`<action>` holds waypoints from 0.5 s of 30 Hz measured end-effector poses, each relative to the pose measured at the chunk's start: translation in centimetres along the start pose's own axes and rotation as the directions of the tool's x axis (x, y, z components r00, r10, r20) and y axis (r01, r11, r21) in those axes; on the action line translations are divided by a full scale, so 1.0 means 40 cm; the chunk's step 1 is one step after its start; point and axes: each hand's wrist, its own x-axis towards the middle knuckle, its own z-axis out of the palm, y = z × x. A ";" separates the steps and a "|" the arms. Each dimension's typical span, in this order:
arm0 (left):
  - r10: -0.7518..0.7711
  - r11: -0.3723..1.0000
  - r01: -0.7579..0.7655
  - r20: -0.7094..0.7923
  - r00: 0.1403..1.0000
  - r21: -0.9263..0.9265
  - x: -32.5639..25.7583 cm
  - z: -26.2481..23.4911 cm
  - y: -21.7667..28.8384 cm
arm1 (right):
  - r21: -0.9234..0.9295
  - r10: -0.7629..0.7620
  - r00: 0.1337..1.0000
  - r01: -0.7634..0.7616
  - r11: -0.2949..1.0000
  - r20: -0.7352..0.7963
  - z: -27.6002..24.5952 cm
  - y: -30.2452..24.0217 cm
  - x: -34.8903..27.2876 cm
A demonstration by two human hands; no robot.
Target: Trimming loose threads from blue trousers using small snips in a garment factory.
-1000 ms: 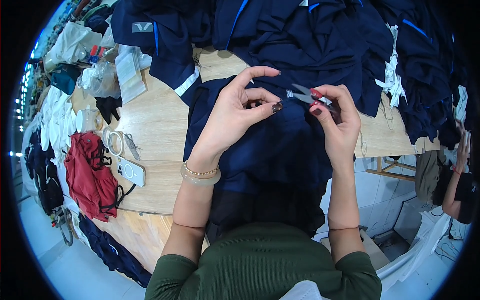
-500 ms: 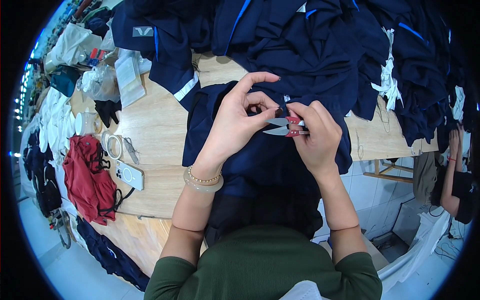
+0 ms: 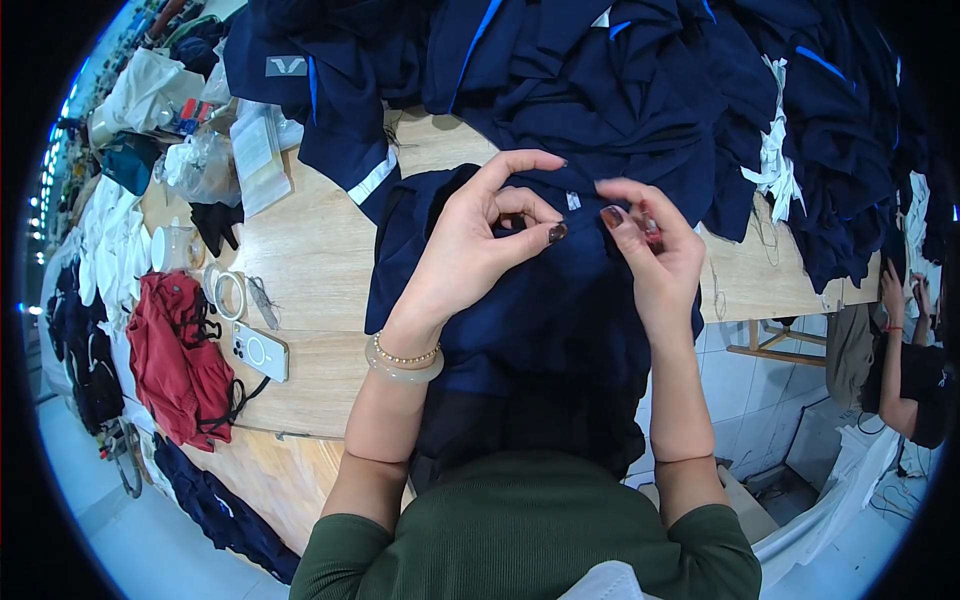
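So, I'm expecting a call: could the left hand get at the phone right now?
Likely yes: the phone lies uncovered, left of the left hand, with bare tabletop on the side facing that hand.

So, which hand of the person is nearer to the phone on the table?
Left. The left hand is to the right of the phone and farther forward; the right hand is farther right, beyond the left one.
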 end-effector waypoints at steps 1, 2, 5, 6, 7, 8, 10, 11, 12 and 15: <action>0.054 0.998 -0.054 0.042 0.998 0.011 0.000 -0.002 -0.003 | -0.001 -0.001 1.000 0.001 1.000 0.000 -0.010 0.005 0.013; 0.103 0.994 -0.105 0.080 0.991 0.028 -0.005 -0.011 -0.004 | 0.049 0.164 0.967 -0.177 0.983 0.197 -0.018 0.013 0.030; 0.152 0.985 -0.151 -0.007 0.988 0.088 -0.003 -0.044 -0.006 | -0.054 0.317 0.841 -0.327 0.943 0.438 -0.064 0.035 0.062; 0.203 0.977 -0.187 -0.174 0.964 0.100 -0.001 -0.072 -0.012 | -0.155 0.332 0.805 -0.294 0.943 0.491 -0.070 0.046 0.066; 0.266 0.963 -0.230 -0.340 0.902 0.142 0.015 -0.124 -0.022 | 0.021 0.263 0.855 -0.303 0.953 0.447 -0.069 0.061 0.062; 0.321 0.947 -0.266 -0.487 0.812 0.180 0.030 -0.165 -0.036 | 0.019 0.258 0.860 -0.297 0.955 0.441 -0.072 0.062 0.059; 0.360 0.928 -0.289 -0.366 0.858 0.235 0.040 -0.160 -0.030 | 0.029 0.259 0.895 -0.289 0.957 0.363 -0.110 0.043 0.059; 0.385 0.903 -0.308 -0.246 0.890 0.298 0.044 -0.135 -0.024 | 0.034 0.287 0.879 -0.324 0.945 0.381 -0.128 0.041 0.053; 0.261 0.952 -0.227 -0.154 0.953 0.208 0.039 -0.086 -0.040 | -0.011 0.282 0.881 -0.300 0.954 0.380 -0.149 0.049 0.038; 0.331 0.785 -0.382 0.191 0.924 0.488 0.027 -0.008 -0.055 | 0.106 0.320 0.823 -0.412 0.905 0.470 -0.106 0.092 0.022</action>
